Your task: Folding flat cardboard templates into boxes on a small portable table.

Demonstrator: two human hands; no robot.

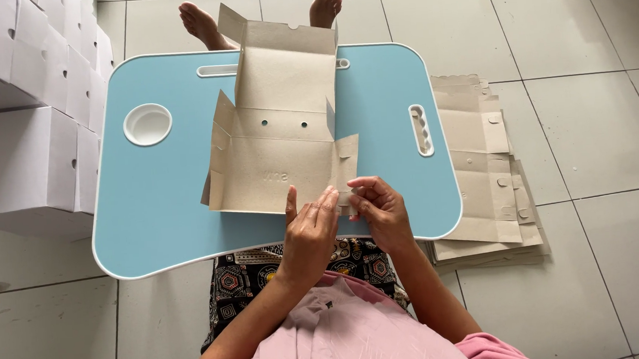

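A half-folded grey-brown cardboard box blank (pixel 282 122) lies on a light blue lap table (pixel 164 205), its side flaps partly raised. My left hand (pixel 310 233) and my right hand (pixel 380 209) meet at the blank's near right corner. Both pinch a small flap there, the fingertips of the two hands touching. The flap's detail is hidden by my fingers.
Stacked white folded boxes (pixel 22 110) stand on the floor to the left. A pile of flat cardboard blanks (pixel 484 175) lies on the tiles at the right. The table has a round cup recess (pixel 148 125) and a handle slot (pixel 421 130). My bare feet (pixel 200 23) show beyond the table.
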